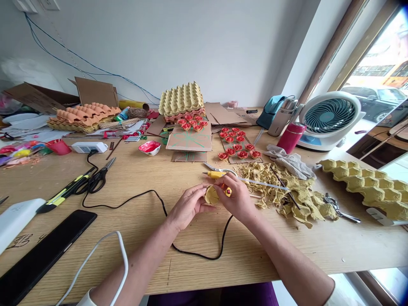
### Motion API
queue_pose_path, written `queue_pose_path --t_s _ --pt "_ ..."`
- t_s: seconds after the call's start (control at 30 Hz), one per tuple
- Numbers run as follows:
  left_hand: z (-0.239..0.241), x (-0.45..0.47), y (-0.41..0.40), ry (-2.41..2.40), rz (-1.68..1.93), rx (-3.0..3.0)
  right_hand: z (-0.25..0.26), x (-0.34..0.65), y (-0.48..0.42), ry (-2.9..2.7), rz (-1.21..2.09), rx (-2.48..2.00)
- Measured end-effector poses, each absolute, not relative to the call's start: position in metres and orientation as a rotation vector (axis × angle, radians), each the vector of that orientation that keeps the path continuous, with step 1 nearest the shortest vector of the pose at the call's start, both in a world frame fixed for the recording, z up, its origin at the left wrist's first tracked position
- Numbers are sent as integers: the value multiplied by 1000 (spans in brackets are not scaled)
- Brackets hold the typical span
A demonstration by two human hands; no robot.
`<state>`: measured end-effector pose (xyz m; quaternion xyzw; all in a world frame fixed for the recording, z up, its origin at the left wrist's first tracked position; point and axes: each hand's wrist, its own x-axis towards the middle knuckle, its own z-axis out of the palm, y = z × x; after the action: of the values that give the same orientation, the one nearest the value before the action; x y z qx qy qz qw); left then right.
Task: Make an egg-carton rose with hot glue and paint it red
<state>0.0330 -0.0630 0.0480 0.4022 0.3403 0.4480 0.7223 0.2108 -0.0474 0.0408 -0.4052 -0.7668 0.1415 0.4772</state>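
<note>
Between my hands is a small yellow egg-carton cup (211,195), its hollow turned up toward me. My left hand (190,206) grips it from the left side, fingers and thumb closed around its edge. On the other side my right hand (235,193) pinches at the cup's right rim with bent fingers. Just beyond the hands lies a yellow glue gun (216,174), partly hidden by my right hand, with a clear glue stick (264,183) stretching to the right. Behind the gun are light-handled scissors (219,168). To the right spreads a heap of torn yellow carton scraps (296,195).
Red paper flowers (237,147) sit on cardboard, beside a cardboard stand (189,140) bearing more. A black cable (197,254) loops across the table under my arms. Black scissors (95,180), a power strip (89,147) and a phone (47,255) lie left; a fan (331,117) stands right.
</note>
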Motion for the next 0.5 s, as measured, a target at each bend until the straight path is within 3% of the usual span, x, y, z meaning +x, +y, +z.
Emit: queue_pose_path --t_s 0.33,0.5 --pt "51 30 -62 772 1009 927 47 216 -46 -1476 502 -1053" --pt "50 31 -61 948 1118 1148 46 223 -41 -1495 277 -1136"
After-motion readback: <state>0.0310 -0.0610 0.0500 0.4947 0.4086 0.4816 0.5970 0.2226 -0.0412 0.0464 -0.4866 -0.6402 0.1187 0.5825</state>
